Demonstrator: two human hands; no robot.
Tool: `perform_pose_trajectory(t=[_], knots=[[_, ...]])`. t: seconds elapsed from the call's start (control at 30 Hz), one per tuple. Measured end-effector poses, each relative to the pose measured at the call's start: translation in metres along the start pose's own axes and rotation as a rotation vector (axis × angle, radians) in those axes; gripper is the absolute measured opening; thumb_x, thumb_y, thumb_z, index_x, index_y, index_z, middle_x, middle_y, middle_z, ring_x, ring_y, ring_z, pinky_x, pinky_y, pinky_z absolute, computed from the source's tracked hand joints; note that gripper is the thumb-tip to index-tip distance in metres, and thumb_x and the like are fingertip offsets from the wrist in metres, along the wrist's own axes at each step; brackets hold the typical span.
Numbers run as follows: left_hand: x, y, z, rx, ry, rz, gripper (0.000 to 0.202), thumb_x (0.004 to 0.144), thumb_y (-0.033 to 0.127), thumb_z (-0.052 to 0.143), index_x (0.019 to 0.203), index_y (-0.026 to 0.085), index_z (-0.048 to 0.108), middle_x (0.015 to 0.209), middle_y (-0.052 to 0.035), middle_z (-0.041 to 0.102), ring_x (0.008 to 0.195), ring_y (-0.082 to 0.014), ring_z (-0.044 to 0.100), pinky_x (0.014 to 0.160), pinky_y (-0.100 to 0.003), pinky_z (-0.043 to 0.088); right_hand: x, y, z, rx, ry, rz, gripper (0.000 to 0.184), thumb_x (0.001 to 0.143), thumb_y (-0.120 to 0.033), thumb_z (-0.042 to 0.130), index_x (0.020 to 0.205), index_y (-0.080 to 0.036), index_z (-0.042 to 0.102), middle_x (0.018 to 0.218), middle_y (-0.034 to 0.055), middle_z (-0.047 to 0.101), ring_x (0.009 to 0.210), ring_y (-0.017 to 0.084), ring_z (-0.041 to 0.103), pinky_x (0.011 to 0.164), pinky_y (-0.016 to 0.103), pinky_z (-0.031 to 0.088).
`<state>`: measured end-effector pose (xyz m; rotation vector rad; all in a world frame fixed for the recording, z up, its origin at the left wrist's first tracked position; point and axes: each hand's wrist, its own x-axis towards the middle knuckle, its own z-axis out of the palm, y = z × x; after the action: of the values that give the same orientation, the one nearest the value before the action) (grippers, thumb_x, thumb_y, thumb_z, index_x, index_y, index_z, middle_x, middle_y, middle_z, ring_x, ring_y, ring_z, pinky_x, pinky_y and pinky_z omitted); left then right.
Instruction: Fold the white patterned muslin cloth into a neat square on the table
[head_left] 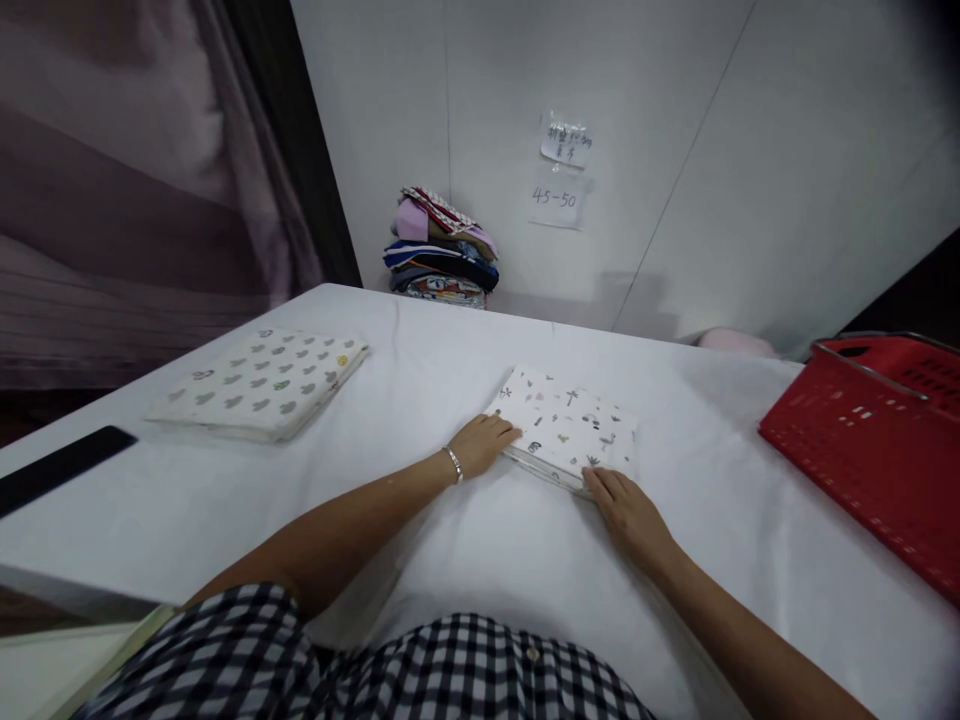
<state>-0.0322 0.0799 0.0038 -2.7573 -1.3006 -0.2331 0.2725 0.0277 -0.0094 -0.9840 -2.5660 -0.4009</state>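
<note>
On the white-covered table (720,560) in front of me lies a neatly folded white cloth (562,420) with small grey, brown and green printed figures. Its layered edge faces me. My left hand (484,443), with a silver bracelet at the wrist, rests on the cloth's near left corner, fingers stretched out. At the near right corner, the fingertips of my right hand (628,512) touch the top and edge, fingers extended. Both thumbs are mostly hidden. Farther left lies a second folded white cloth (262,380) with grey mushroom-like prints, apart from my hands.
A red plastic basket (862,450) with a metal handle stands at right. Folded fabrics (442,250) are stacked against the wall behind. A flat black object (64,465) lies at the left edge. Paper notes (559,198) hang on the wall; a pinkish curtain (135,200) hangs at left.
</note>
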Motion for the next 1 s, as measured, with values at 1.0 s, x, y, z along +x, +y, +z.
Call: perform_pose_trajectory(t=[1.0], knots=[[0.011,0.049,-0.131,-0.369,0.216,-0.199,0.064,0.071,0.02,0.057,0.132,0.024,0.038,0.112,-0.0044,0.062,0.096,-0.0223,0.058,0.083,-0.035,0.044,0.042,0.083,-0.151,-0.187,-0.004,-0.057,0.055,0.081,-0.011,0.039,0.134,-0.023,0.041,0.121,0.0105,0.056,0.106,0.028,0.052,0.086,0.044,0.043]])
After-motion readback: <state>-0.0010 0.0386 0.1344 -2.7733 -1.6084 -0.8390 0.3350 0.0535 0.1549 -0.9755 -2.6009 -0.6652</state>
